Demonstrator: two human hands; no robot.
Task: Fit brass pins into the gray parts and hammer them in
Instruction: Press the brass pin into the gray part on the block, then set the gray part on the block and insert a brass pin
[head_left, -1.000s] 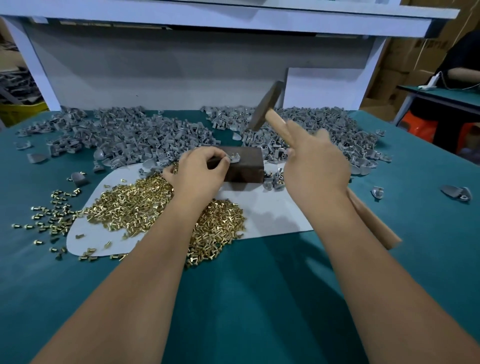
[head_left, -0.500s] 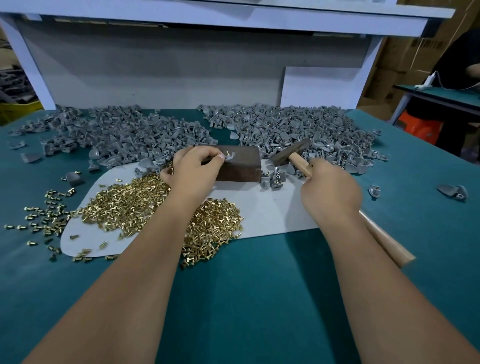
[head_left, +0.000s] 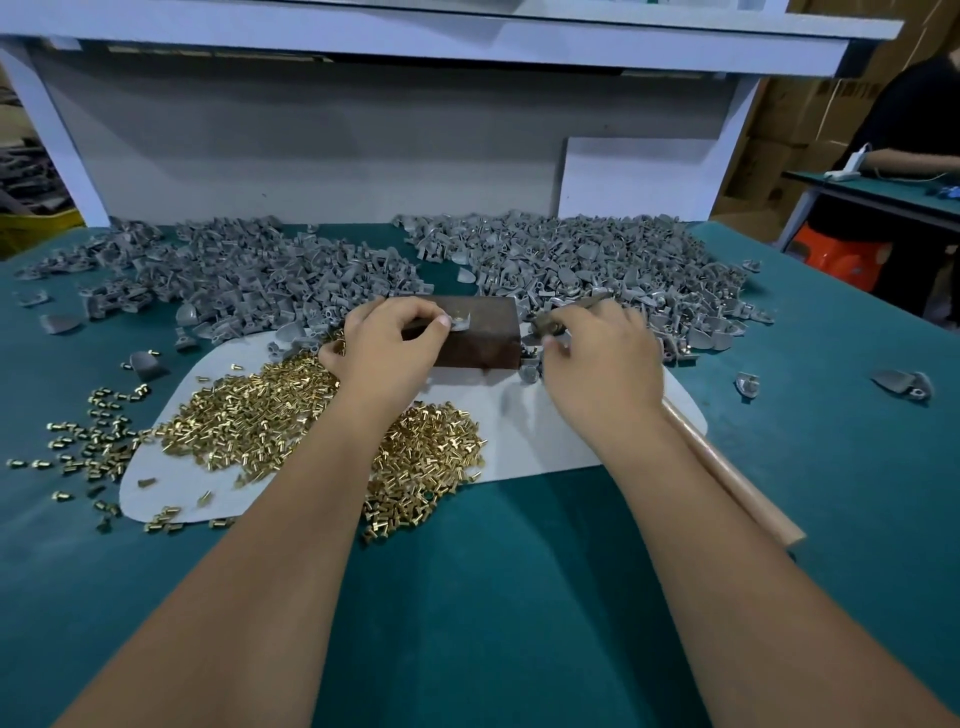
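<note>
Left hand (head_left: 387, 348) pinches a single gray part (head_left: 460, 323) between thumb and fingertips, steadying it on the top face of the dark metal block (head_left: 480, 335); a glint of brass shows on the part, though whether the pin is seated cannot be told. Right hand (head_left: 605, 358), fingers curled, grips the hammer (head_left: 727, 467) close to its head, which lies low among loose parts just right of the block; the wooden handle runs back under the wrist.

Risk, judged from this position: the steadying fingertips lie right beside the strike point, so a blow landing off-centre could catch them or kick the part off the block. A choked-up grip gives short, light taps, and a tilted pin may bend rather than drive in.

Surroundings: the brass pins (head_left: 260, 415) are heaped on a white mat (head_left: 545, 441) beneath the left forearm, with strays on the green table (head_left: 493, 597). Two piles of gray parts (head_left: 597, 260) lie behind the block.
</note>
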